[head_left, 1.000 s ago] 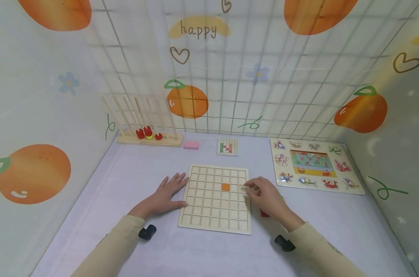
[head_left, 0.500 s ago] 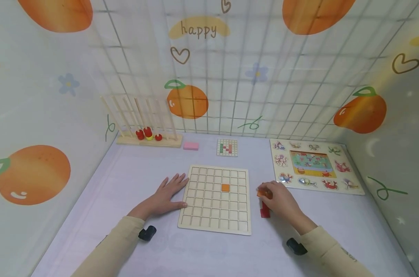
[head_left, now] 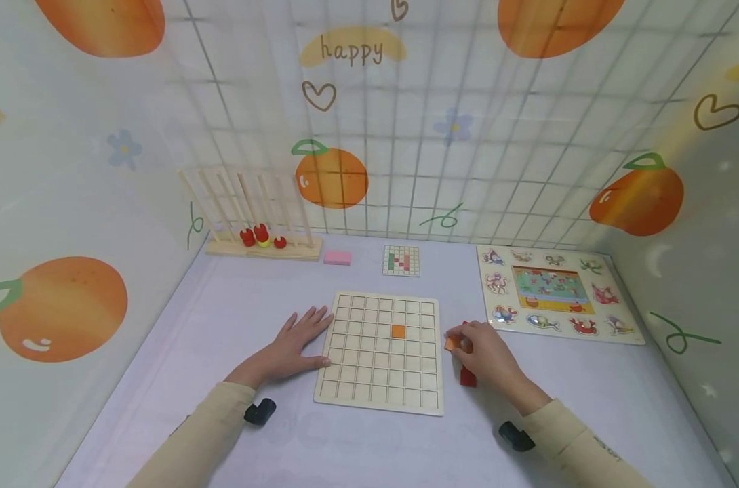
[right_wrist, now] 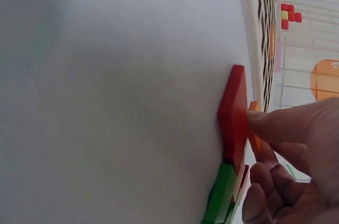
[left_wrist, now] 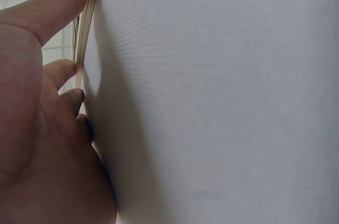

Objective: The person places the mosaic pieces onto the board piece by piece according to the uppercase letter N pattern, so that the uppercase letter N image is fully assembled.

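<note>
A wooden grid board (head_left: 375,396) lies in the middle of the table, with one orange square tile (head_left: 398,331) in a cell. My left hand (head_left: 290,347) is spread flat at the board's left edge, thumb and fingertips touching it. Just off the right edge, my right hand (head_left: 490,356) pinches another orange tile (head_left: 451,343) between thumb and fingers. Below that hand sits a red block (head_left: 468,377). The right wrist view shows the red block with a green block (right_wrist: 221,195) beside it; more pieces are partly hidden by the fingers.
Behind the board lie a pink block (head_left: 337,257) and a small pattern card (head_left: 401,269). A wooden peg stand (head_left: 284,252) with red and yellow beads is at the back left. A sea-animal puzzle board (head_left: 497,325) lies at the right.
My right hand moved from the board's right edge to the pieces and took up an orange tile, then shifted slightly left with it. The left hand stayed put.
</note>
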Demonstrator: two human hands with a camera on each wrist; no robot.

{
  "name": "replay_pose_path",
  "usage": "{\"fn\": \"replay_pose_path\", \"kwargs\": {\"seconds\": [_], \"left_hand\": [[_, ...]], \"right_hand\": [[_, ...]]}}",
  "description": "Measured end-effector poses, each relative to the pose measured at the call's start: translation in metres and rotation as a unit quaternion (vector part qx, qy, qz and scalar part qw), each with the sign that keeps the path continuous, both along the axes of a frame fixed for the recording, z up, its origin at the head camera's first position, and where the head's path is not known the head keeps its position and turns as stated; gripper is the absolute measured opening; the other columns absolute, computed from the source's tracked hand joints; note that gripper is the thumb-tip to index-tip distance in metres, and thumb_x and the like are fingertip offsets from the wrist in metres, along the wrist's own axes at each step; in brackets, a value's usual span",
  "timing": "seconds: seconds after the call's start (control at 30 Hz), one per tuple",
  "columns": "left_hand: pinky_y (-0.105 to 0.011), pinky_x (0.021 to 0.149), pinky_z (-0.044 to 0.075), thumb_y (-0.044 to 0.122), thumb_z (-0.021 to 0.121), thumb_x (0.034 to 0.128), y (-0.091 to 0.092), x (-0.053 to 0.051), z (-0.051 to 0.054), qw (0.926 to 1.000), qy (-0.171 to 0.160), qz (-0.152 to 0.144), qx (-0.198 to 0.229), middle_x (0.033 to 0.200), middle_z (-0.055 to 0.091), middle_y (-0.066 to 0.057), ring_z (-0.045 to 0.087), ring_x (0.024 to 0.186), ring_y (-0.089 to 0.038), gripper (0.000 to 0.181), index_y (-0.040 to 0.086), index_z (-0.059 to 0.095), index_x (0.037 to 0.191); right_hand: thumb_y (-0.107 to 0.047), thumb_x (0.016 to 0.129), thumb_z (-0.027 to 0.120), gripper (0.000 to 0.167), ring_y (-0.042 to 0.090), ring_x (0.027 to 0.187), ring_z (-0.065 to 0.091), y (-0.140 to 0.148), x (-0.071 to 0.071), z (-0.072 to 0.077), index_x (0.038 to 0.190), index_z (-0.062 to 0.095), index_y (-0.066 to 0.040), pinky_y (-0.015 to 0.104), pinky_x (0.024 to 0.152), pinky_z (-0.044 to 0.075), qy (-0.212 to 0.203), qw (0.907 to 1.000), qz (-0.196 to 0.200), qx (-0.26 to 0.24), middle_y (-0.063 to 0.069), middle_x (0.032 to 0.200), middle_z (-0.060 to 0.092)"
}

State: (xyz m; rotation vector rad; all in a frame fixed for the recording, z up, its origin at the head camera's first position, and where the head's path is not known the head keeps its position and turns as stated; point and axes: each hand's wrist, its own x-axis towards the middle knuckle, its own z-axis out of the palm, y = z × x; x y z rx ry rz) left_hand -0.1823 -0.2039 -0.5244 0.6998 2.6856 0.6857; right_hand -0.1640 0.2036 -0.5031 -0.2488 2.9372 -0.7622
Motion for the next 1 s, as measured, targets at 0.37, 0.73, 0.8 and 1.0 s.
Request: {"fn": "replay_pose_path", "kwargs": {"seconds": [0.37,0.73,0.8,1.0], "left_hand": [[-0.052,0.125,-0.007,0.062,0.065,0.0911,-0.0006,-0.0013,-0.0009,0.9999,-0.010,0.004,-0.009,0.171,0.007,0.000,-0.002,0.157,-0.025,0.094,0.022,0.021,0.164],[-0.053,0.125,-0.006,0.064,0.064,0.0905,0.0004,-0.0016,0.0002,0.9999,-0.008,0.006,-0.014,0.171,0.008,-0.001,0.000,0.157,-0.026,0.095,0.021,0.023,0.164],[-0.053,0.125,-0.006,0.063,0.065,0.0906,0.0007,-0.0015,0.0010,0.9999,-0.006,0.005,-0.010,0.171,0.009,-0.002,0.000,0.157,-0.027,0.094,0.020,0.024,0.164],[-0.053,0.125,-0.006,0.062,0.065,0.0909,0.0003,-0.0017,0.0013,0.9999,-0.005,0.004,-0.010,0.171,0.009,-0.002,0.000,0.157,-0.027,0.094,0.020,0.023,0.164]], "right_hand": [[-0.008,0.087,0.077,0.027,0.018,0.082,0.051,0.0009,0.0006,0.0000,0.112,0.070,-0.017,0.031,0.068,0.047,-0.009,0.9998,0.011,-0.016,-0.003,0.091,0.063],[-0.011,0.094,0.071,0.025,0.016,0.077,0.053,0.0036,-0.0008,0.0031,0.117,0.071,-0.020,0.028,0.064,0.049,-0.025,0.9990,0.014,-0.033,-0.003,0.091,0.066],[-0.011,0.095,0.071,0.025,0.016,0.074,0.053,0.0039,-0.0013,0.0035,0.118,0.070,-0.019,0.028,0.061,0.049,-0.029,0.9987,0.009,-0.040,-0.002,0.090,0.066],[-0.012,0.096,0.071,0.024,0.017,0.078,0.054,0.0038,-0.0024,0.0043,0.118,0.070,-0.019,0.029,0.066,0.050,-0.026,0.9979,-0.001,-0.059,-0.001,0.093,0.067]]}}
